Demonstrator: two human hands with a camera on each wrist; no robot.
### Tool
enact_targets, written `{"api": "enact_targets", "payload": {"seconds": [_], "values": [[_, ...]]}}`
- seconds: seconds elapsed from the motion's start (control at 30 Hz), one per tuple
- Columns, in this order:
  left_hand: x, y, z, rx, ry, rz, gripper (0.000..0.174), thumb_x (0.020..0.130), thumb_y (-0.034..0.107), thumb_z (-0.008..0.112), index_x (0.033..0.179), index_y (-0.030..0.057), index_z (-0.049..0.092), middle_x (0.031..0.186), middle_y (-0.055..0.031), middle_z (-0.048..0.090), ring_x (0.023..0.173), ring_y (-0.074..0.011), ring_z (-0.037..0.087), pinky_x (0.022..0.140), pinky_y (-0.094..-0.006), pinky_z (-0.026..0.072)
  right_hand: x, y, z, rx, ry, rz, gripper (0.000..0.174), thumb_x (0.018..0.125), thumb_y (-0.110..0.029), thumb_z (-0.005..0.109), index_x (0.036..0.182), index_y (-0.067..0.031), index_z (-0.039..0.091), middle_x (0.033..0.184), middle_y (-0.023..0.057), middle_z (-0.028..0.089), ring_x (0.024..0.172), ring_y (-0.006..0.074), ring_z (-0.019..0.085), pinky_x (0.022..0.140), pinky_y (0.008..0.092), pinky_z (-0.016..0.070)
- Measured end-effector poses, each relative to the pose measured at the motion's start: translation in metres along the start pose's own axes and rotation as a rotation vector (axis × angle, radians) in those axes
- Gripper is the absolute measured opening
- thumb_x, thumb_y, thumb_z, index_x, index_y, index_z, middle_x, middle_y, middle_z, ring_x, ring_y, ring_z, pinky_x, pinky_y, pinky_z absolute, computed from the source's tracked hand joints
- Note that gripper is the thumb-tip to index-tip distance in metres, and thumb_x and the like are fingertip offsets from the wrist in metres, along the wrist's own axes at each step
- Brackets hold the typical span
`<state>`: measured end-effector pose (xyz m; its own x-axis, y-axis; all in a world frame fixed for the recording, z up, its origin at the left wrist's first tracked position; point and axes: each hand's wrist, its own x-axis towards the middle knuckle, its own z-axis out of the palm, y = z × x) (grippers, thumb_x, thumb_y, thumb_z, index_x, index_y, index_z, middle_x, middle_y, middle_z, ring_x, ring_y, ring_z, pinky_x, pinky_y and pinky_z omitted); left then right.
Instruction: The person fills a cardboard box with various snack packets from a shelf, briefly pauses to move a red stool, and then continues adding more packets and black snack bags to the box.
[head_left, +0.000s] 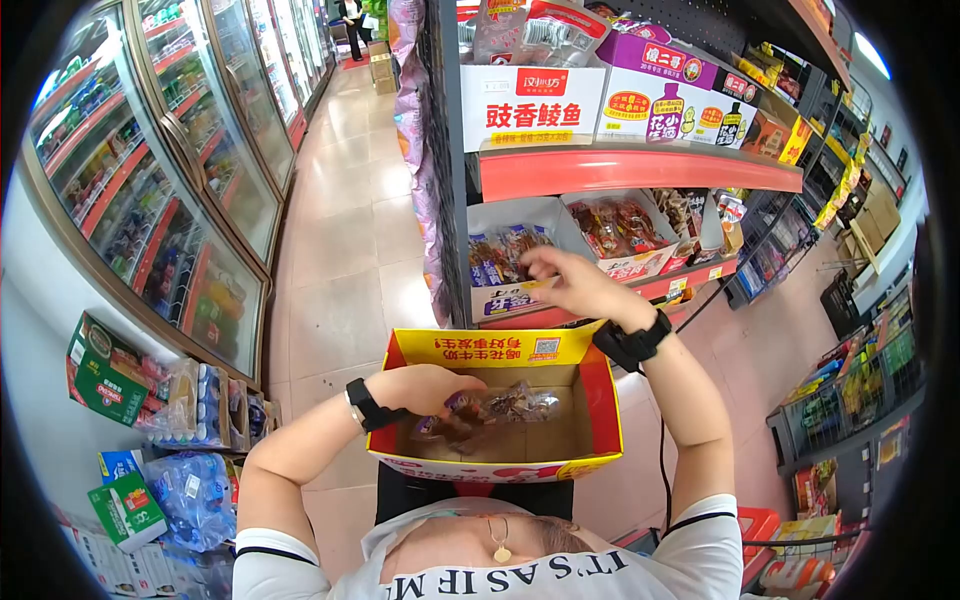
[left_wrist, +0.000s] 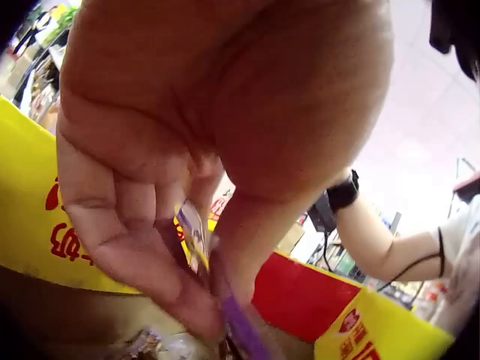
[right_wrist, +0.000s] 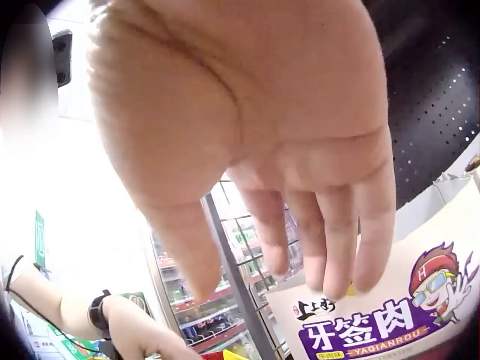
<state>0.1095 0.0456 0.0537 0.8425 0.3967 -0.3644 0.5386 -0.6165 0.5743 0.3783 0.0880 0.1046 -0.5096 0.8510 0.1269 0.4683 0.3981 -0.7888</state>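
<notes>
My left hand (head_left: pixel 428 388) is inside a yellow and red cardboard box (head_left: pixel 480 346) in front of my body. In the left wrist view, its thumb and fingers pinch a snack packet (left_wrist: pixel 241 328) with a purple edge. More small clear-wrapped packets (head_left: pixel 525 402) lie on the box's floor. My right hand (head_left: pixel 585 285) reaches to the lower shelf, its fingers loosely extended and holding nothing. Below its fingertips is a white display box (right_wrist: pixel 360 330) with purple lettering and a cartoon figure. Purple snack packets (head_left: pixel 490 262) fill that box.
Beside it stands another open box (head_left: pixel 640 262) of reddish packets. A red-edged shelf (head_left: pixel 640 176) with larger cartons runs above. Glass-door fridges (head_left: pixel 150 190) line the left of the aisle, with bottled water packs (head_left: pixel 200 500) on the floor. A person (head_left: pixel 352 25) stands far down the aisle.
</notes>
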Motion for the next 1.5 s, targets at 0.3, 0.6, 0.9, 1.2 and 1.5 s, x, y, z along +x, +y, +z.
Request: {"api": "enact_targets", "payload": {"seconds": [0.3,0.6,0.9,1.2,1.5], "values": [[-0.007,0.0,-0.01,0.077,0.165,-0.033,0.06,0.082,0.025,0.063,0.134,0.006,0.04,0.118,-0.0206,0.055,0.109,-0.0332,0.053,0.092,-0.0365,0.0418,0.076,0.007,0.027,-0.608,0.124,0.113,0.06,0.073,-0.031,0.067,0.117,0.0046,0.048,0.098,0.0235,0.062,0.091,0.0357,0.061,0.078,0.0417,0.0467],[-0.03,0.003,-0.007,-0.216,-0.016,-0.052,0.055,0.088,0.025,0.059,0.136,0.008,0.037,0.118,-0.0179,0.056,0.104,-0.0241,0.058,0.089,-0.0319,0.0448,0.105,0.003,0.051,-0.808,0.015,0.46,0.033,0.066,-0.022,0.062,0.093,-0.0032,0.068,0.095,0.0168,0.067,0.091,0.0284,0.065,0.076,0.0329,0.0509],[-0.041,-0.016,-0.002,-0.293,0.031,-0.093,0.054,0.089,0.026,0.059,0.136,0.0069,0.038,0.117,-0.0169,0.056,0.105,-0.0246,0.056,0.091,-0.0329,0.0438,0.107,0.02,0.045,-0.815,0.084,0.486,0.021,0.074,-0.01,0.057,0.088,-0.0027,0.069,0.094,0.0192,0.066,0.089,0.0312,0.065,0.072,0.039,0.0517],[-0.041,-0.013,-0.011,-0.309,0.168,-0.091,0.055,0.087,0.023,0.062,0.135,0.0074,0.039,0.124,-0.0125,0.052,0.111,-0.0218,0.052,0.091,-0.0325,0.0441,0.059,0.054,-0.014,-0.188,0.529,0.112,0.027,0.076,-0.006,0.056,0.101,0.0012,0.061,0.086,0.0198,0.065,0.08,0.0301,0.064,0.071,0.0375,0.0486],[-0.034,-0.016,-0.019,-0.474,0.392,-0.08,0.064,0.087,0.017,0.062,0.14,0.0082,0.028,0.127,-0.0146,0.048,0.113,-0.0236,0.05,0.091,-0.0333,0.0452,-0.022,-0.017,-0.033,0.05,-0.154,0.232,0.012,0.081,-0.004,0.06,0.092,-0.0001,0.063,0.077,0.0045,0.064,0.073,0.011,0.057,0.067,0.028,0.0469]]}}
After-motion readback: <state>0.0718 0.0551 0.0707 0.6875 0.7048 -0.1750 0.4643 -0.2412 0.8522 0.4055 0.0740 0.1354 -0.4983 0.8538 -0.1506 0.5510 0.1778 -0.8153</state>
